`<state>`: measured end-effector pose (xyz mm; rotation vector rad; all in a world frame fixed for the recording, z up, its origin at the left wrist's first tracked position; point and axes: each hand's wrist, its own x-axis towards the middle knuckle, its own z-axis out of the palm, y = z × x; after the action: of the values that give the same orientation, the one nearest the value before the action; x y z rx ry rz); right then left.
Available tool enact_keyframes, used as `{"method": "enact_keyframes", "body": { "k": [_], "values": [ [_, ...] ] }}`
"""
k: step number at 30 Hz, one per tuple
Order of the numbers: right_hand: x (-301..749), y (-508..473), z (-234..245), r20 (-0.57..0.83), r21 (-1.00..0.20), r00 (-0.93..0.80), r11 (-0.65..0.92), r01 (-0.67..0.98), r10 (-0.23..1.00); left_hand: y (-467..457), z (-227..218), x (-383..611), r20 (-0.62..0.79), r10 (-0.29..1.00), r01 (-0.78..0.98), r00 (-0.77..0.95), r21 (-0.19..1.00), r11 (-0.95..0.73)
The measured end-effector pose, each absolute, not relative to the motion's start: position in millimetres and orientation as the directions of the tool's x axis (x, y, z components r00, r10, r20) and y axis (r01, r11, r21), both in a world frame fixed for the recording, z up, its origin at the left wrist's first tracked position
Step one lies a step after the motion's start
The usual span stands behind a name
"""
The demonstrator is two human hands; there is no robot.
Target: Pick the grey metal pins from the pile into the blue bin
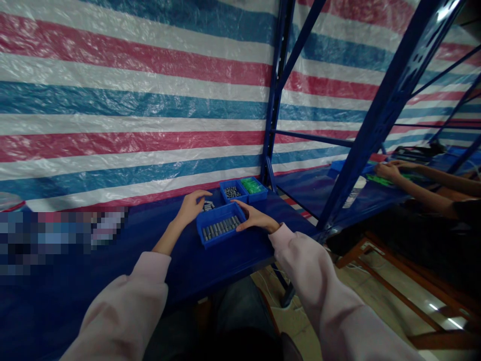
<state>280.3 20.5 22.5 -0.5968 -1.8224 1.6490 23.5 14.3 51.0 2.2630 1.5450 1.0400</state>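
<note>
A blue plastic bin (207, 242) sits on the blue table, with a row of grey cylindrical pieces (221, 228) lying side by side in it. My right hand (257, 219) grips the right end of this bin, thumb at the front and fingers at the back corner. Just behind the bin's left back corner is my left hand (191, 204), its fingers curved and apart. Close to those fingertips, several loose grey pieces (209, 205) lie on the table. I see nothing held in the left hand, though its palm is hidden.
Behind stand two smaller blue bins, one with small metal parts (232, 192), one with green pieces (251, 186). A blue rack post (376, 130) rises at right. Beyond it a co-worker's hands (391, 171) are over green pieces near a white cup (355, 191). Striped sheeting hangs behind.
</note>
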Motion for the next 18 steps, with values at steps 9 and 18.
{"method": "enact_keyframes", "body": {
  "k": [9,18],
  "values": [
    [281.9,24.4,17.6,0.123,-0.991,-0.728,0.124,-0.052,0.674,31.0,1.8,-8.4,0.194,0.951,0.794,0.24,0.525,-0.307],
    [282.4,23.2,18.3,0.164,-0.985,-0.753,0.145,-0.092,0.637,28.3,3.7,-1.1,0.26,0.928,0.784,0.267,0.502,-0.366]
  ]
}}
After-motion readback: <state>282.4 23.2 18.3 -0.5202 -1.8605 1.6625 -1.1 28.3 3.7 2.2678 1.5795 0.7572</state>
